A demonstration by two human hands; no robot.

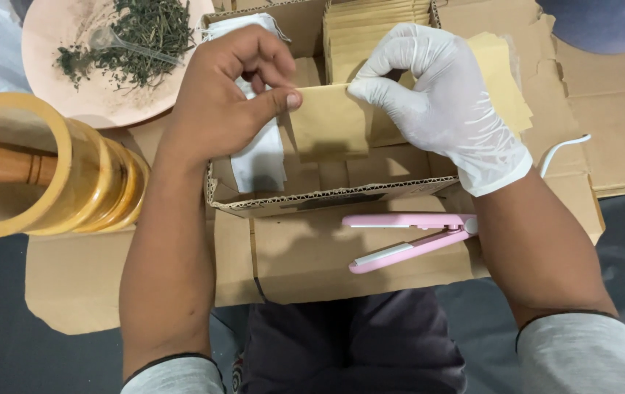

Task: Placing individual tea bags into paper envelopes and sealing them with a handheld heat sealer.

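Note:
My bare left hand (pixel 228 91) and my right hand (pixel 440 95), which wears a white glove, both pinch the top edge of a small brown paper pouch (pixel 327 120). The pouch is held upright over an open cardboard box (pixel 290 201). My left thumb presses its top left corner, my right fingertips its top right corner. Behind it, a row of similar brown pouches (pixel 371 29) stands in the box. A white fabric bag (pixel 258 157) lies in the box under my left hand.
A pink heat sealer (pixel 407 237), open, lies on flat cardboard in front of the box, its white cord (pixel 564 149) running right. A wooden mortar with pestle (pixel 42 171) stands at left. A pink plate (pixel 108 58) of dried green herbs with a clear spoon sits top left.

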